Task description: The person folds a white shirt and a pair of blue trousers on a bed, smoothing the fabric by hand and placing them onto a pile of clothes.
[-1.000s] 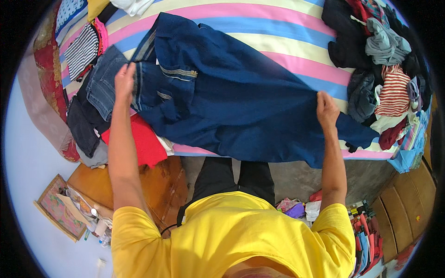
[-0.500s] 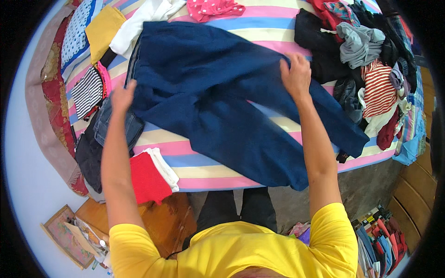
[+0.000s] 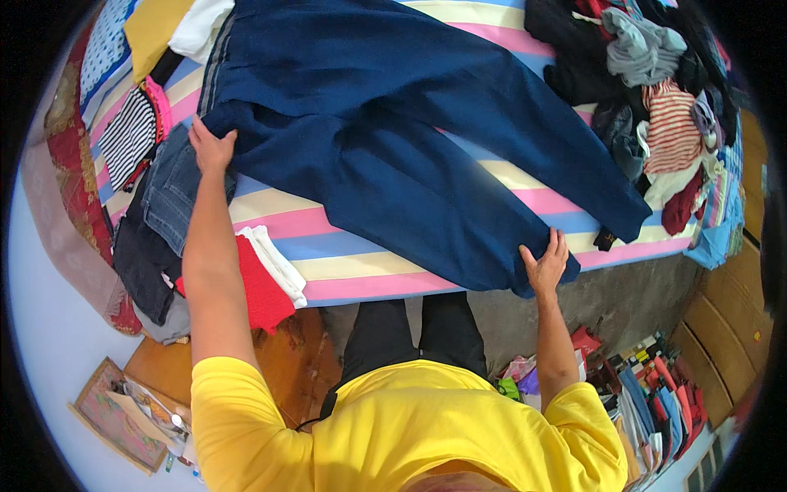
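Note:
A pair of dark navy trousers (image 3: 393, 156) lies spread over the striped bedsheet, its waistband at the left and its two legs running to the right. My left hand (image 3: 213, 149) rests at the near corner of the waistband, thumb and fingers apart. Down by the hem of the nearer leg, at the bed's front edge, my right hand (image 3: 547, 264) touches the cloth with its fingers spread. A soft fold crosses the trousers near the crotch. Beside my left hand lie folded blue jeans (image 3: 170, 193).
A mixed heap of clothes, with a red-striped garment (image 3: 672, 127) in it, covers the bed's right side. Folded red cloth (image 3: 261, 287), a striped black-and-white piece (image 3: 129, 139) and a mustard cloth (image 3: 152, 33) lie at the left. A wooden cabinet (image 3: 279, 369) stands below.
My right hand has moved from the farther leg down to the nearer leg's hem. My left hand has come onto the waistband corner. The view has shifted, so the trousers appear higher up.

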The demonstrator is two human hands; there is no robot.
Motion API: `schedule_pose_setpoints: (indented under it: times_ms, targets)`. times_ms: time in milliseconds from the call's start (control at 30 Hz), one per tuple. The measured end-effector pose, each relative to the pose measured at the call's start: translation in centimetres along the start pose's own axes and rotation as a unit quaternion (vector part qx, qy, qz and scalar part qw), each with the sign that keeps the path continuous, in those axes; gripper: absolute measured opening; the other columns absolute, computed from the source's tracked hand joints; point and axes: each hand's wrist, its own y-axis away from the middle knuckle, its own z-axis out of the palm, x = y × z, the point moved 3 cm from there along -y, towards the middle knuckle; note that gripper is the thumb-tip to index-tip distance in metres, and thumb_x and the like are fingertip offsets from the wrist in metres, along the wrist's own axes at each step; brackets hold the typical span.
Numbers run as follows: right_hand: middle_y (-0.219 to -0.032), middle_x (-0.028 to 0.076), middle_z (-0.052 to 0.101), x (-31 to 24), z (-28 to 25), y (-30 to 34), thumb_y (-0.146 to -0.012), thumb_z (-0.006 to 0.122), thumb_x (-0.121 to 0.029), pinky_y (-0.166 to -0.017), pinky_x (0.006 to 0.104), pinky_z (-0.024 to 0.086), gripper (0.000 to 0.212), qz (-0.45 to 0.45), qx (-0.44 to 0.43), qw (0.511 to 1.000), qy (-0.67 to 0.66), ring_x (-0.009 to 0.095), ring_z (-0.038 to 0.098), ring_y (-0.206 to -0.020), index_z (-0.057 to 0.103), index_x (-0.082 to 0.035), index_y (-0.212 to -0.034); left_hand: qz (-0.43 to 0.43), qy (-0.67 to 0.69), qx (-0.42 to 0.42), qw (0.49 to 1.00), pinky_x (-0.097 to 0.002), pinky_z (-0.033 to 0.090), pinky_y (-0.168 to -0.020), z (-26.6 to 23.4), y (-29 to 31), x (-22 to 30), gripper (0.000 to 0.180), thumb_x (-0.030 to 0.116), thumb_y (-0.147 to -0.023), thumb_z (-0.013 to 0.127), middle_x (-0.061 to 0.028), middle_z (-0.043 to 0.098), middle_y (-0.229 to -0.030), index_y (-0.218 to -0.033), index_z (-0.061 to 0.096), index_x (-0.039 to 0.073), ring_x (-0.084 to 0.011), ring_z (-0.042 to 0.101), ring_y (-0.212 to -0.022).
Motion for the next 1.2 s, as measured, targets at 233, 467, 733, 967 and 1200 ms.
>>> schedule_pose_setpoints:
  times_ms: [233,467,733,967,1200]
  targets:
    - [-0.088,0.018,0.059,3.5,0.9,-2.0,-0.086,0.058,-0.026,-0.076,0.0446,0.042,0.027,0.006,0.000,0.997,-0.076,0.037,0.055,-0.087,0.058,-0.006,-0.104,0.111,-0.192,-0.071,0.972,-0.0430,0.040,-0.094,-0.4,-2.8,0.6,0.050,0.042,-0.081,0.058,-0.0206,0.052,-0.125,-0.117,0.058,0.007,-0.0381,0.051,-0.111]
    - [-0.074,0.025,0.058,10.0,-2.9,-2.5,-0.089,0.053,-0.026,-0.063,0.0441,0.044,0.028,0.053,-0.193,0.975,-0.092,0.043,0.058,-0.072,0.060,0.001,-0.087,0.065,0.053,-0.126,0.988,-0.0392,0.043,-0.076,-9.7,-2.4,-3.7,0.049,0.041,-0.088,0.048,-0.0262,0.062,-0.090,-0.102,0.060,-0.005,-0.0354,0.060,-0.085]
    - [-0.084,0.019,0.065,10.8,-1.3,-6.5,-0.080,0.061,-0.045,-0.070,0.0415,0.047,0.042,0.055,-0.192,0.980,-0.018,0.032,0.063,-0.081,0.065,-0.004,-0.089,0.076,-0.236,-0.282,0.927,-0.0394,0.042,-0.090,-13.2,1.8,-12.2,0.043,0.035,-0.086,0.053,-0.0217,0.060,-0.111,-0.110,0.059,-0.001,-0.0351,0.056,-0.107]
    - [-0.114,0.012,0.056,8.0,0.7,-12.0,-0.071,0.062,-0.068,-0.074,0.0331,0.040,0.092,0.367,-0.138,0.689,-0.610,0.022,0.056,-0.099,0.030,-0.009,-0.135,0.083,-0.026,-0.183,0.979,-0.0373,0.040,-0.095,-4.4,1.8,-4.1,0.063,0.046,-0.081,0.059,-0.0219,0.055,-0.122,-0.123,0.051,0.000,-0.0330,0.051,-0.115]
    - [-0.077,0.009,0.056,13.4,1.2,-15.2,-0.078,0.062,-0.056,-0.060,0.0316,0.049,0.058,0.517,0.100,0.594,-0.608,0.020,0.058,-0.071,0.054,0.000,-0.091,-0.179,0.207,-0.292,0.916,-0.0382,0.034,-0.101,4.0,0.7,-2.3,0.088,0.046,-0.075,0.067,-0.0230,0.046,-0.132,-0.136,0.031,-0.006,-0.0324,0.046,-0.121]
